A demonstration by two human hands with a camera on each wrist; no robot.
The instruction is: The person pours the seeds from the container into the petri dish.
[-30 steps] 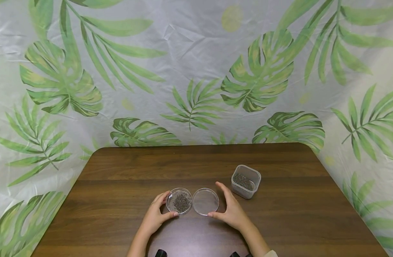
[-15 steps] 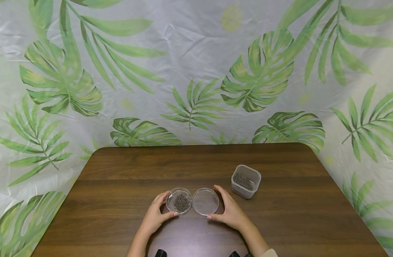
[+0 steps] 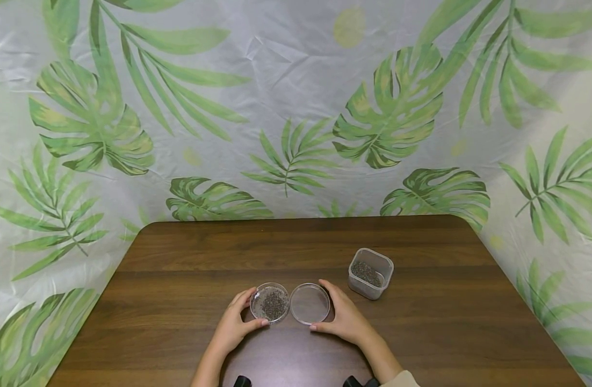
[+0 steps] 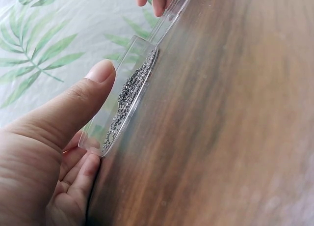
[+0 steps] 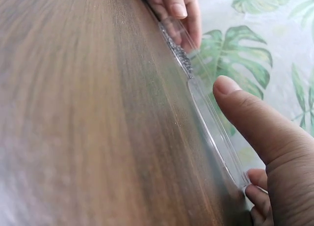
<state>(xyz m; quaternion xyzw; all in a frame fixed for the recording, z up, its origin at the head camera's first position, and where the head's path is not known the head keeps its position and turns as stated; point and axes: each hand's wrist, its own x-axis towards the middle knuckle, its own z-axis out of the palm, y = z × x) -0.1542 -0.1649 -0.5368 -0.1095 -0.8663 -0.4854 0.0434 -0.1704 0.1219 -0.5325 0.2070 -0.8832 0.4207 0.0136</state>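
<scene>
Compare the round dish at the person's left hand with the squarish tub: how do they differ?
Shape: the round dish is circular and shallow, while the squarish tub has rounded corners and deeper walls.
Clarity: the round dish is clear; the squarish tub looks cloudier.
Contact: the left hand grips the round dish, while no hand touches the squarish tub.
Shared: both hold dark grains and are uncovered.

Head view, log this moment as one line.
Left hand: holds round clear dish, dark grains inside; right hand: curled around round clear empty dish; square translucent plastic tub: holds similar grains
</scene>
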